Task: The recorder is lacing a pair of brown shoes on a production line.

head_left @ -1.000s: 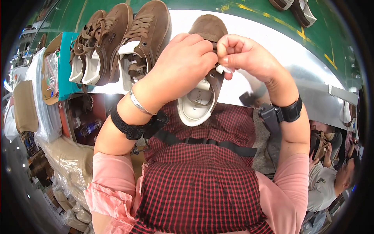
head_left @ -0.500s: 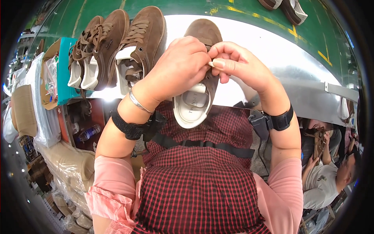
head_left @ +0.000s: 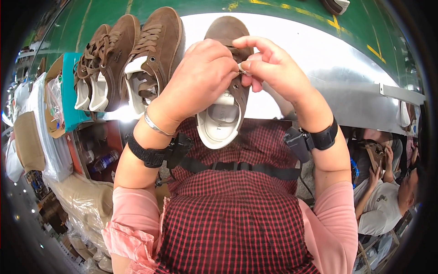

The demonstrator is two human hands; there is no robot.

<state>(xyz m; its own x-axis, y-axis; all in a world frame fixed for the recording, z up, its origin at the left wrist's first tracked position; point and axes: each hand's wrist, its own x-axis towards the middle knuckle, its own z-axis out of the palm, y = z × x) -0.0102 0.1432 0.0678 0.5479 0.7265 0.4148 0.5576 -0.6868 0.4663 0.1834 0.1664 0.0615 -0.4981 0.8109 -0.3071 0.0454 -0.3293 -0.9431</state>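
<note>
A brown suede sneaker point(head_left: 219, 128) with a white lining lies in front of me, toe pointing away and heel toward my apron. Both hands are over its lacing area. My left hand point(head_left: 203, 75) is closed there with its fingertips pressed together; what they grip is hidden. From the other side, my right hand point(head_left: 273, 68) pinches a small whitish piece point(head_left: 242, 68) between thumb and fingers, its index finger raised over the shoe. The piece is too small to name and sits right beside the left fingertips. Lace holes show on the shoe's right side.
Several laced brown sneakers point(head_left: 157, 39) stand to the left on the shiny metal worktop point(head_left: 315, 59). Beyond runs a green surface point(head_left: 292, 13) with yellow lines. A teal box point(head_left: 70, 91) stands at far left. At right, a person point(head_left: 381, 205) in a grey shirt handles a shoe.
The shoe and both hands have shifted slightly left in the picture. My right index finger has lifted and stretched out, while the thumb still pinches the whitish piece.
</note>
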